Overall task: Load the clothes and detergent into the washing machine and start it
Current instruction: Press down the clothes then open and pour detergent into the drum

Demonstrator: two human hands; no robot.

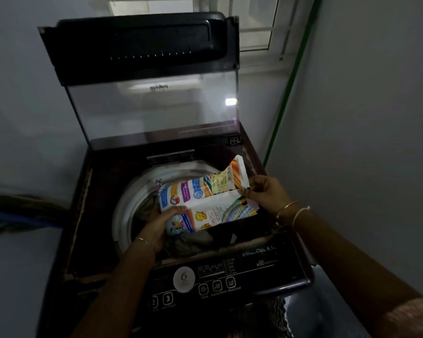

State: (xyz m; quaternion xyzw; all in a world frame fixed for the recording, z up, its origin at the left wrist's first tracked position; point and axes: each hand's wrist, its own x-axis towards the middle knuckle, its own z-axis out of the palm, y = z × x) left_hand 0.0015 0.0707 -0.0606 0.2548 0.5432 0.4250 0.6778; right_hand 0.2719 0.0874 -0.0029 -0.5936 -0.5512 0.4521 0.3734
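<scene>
From the head camera, the detergent packet (205, 203) hangs over the open drum (132, 193) of the washing machine (81, 215), lying roughly flat and folded along its length, its far right end tipped up toward the back right corner of the opening. Dark clothes (195, 240) already lie in the drum below it.

The main risk, as I judge it, is a spill. I cannot tell which end of the packet is cut open. If the raised right end is the mouth, powder could run out over the machine's right rim instead of falling on the clothes; if the mouth is at the near left, a sudden tilt could dump far more than needed in one heap. The packet is soft and creased, so a loose grip could also let the whole thing drop into the drum.

The left hand (161, 223) comes in from the near left, palm under the packet's near left end, thumb curled over its top face, gripping it. The right hand (264, 193) reaches in from the right, wrist with bangles (287, 209) above the control panel (205, 281), fingers curled and pinching the packet's right edge. The lid (144, 69) stands upright at the far side.
</scene>
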